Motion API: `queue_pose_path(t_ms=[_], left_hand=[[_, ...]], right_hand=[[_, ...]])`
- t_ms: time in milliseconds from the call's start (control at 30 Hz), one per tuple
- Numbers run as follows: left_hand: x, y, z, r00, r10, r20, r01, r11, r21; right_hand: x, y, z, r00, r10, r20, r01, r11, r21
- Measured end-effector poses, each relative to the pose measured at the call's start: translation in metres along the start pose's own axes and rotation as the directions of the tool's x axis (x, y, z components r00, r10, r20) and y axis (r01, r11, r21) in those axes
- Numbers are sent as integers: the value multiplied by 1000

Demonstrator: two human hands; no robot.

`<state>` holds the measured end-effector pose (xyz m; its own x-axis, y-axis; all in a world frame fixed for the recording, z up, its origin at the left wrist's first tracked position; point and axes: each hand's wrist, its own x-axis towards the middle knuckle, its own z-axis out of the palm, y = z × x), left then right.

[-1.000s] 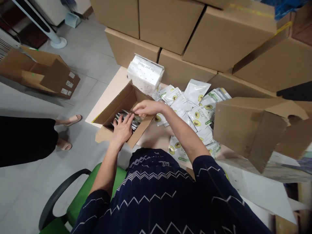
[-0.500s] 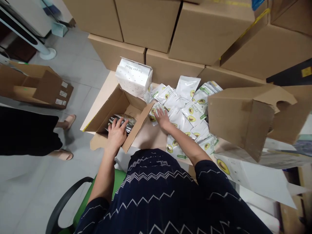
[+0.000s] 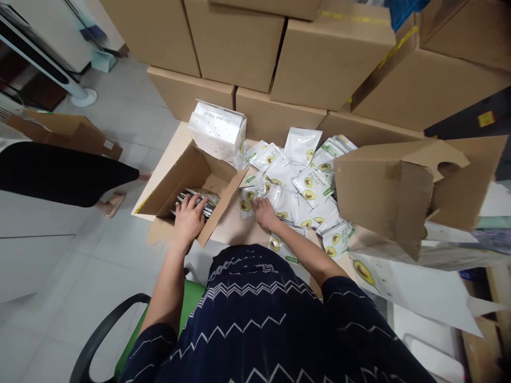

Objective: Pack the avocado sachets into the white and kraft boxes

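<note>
My left hand (image 3: 189, 217) reaches into an open cardboard box (image 3: 224, 211), its fingers spread over a row of flat packets (image 3: 209, 199) standing inside. To the right of that box, my right hand (image 3: 264, 214) has its fingers drawn together at the edge of a white packet (image 3: 246, 201) printed with an avocado. The thumb side is partly hidden. Beside this hand spreads a loose pile of similar white packets (image 3: 309, 183) on the pale tabletop (image 3: 231, 230).
A white carton (image 3: 217, 130) marked "Su-per Meal" stands behind the open box. Stacked cardboard boxes (image 3: 235, 48) line the back. Another opened box (image 3: 367, 189) sits at the right. At left, a person in black (image 3: 59, 173) stands near a floor box; a green chair (image 3: 191, 298) is below.
My right hand has come slightly toward my body, its fingers closing at the packet, which shifted the same way. My left hand stays in the box. The other person has moved.
</note>
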<state>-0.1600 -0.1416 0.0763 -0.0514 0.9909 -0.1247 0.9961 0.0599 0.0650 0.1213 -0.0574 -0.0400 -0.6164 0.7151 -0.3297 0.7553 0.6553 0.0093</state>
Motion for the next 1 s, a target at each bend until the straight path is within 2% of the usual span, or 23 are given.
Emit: queue_pose_path(t_ms=[100,200,267,333,400,433,567,600,633,700,767,833,933,1000], left_hand=[[0,0,-1,1000,10,-10,-10,1000,7],[-1,1,-1,1000,11,-10,-11,1000,6],[-1,1,-1,1000,12,-10,-12,1000,7],[-1,1,0,1000,16,-9,-15,1000,8],[-1,0,0,1000,15,-8,-15,1000,7],[-1,0,0,1000,12,-6,-12,1000,6],[-1,0,0,1000,6,-2,-6,1000,-9],[-1,0,0,1000,6,-4,-6,1000,-15],[-1,1,0,1000,6,-5,-6,1000,-21],[-1,1,0,1000,7,-6,-7,1000,-26],[-1,1,1,1000,6,-5,-6,1000,-26],[-1,2,2,1000,-1,-7,1,1000,-30],[-2,1,4,1000,-1,-12,0,1000,-27],[-2,1,5,1000,8,-12,-8,1000,-18]], right_hand=[[-8,-5,-15,1000,-16,-3,16,999,46],[-12,-1,-42,999,18,-29,-13,984,179],[-13,8,-63,990,123,-62,-97,942,322],[-15,20,-84,955,283,-92,-209,857,470],[-19,33,-104,885,435,-166,-263,760,595],[-23,38,-114,838,493,-233,-247,724,644],[-43,43,-158,604,597,-528,-6,666,746],[-47,40,-169,567,598,-566,59,657,752],[-49,36,-181,551,591,-589,115,646,755],[-47,24,-204,578,538,-613,199,636,746],[-36,7,-223,661,412,-627,247,669,701],[-20,-13,-235,767,223,-602,259,750,609],[11,-46,-243,901,-45,-432,240,881,409],[32,-66,-241,952,-126,-280,213,927,309]])
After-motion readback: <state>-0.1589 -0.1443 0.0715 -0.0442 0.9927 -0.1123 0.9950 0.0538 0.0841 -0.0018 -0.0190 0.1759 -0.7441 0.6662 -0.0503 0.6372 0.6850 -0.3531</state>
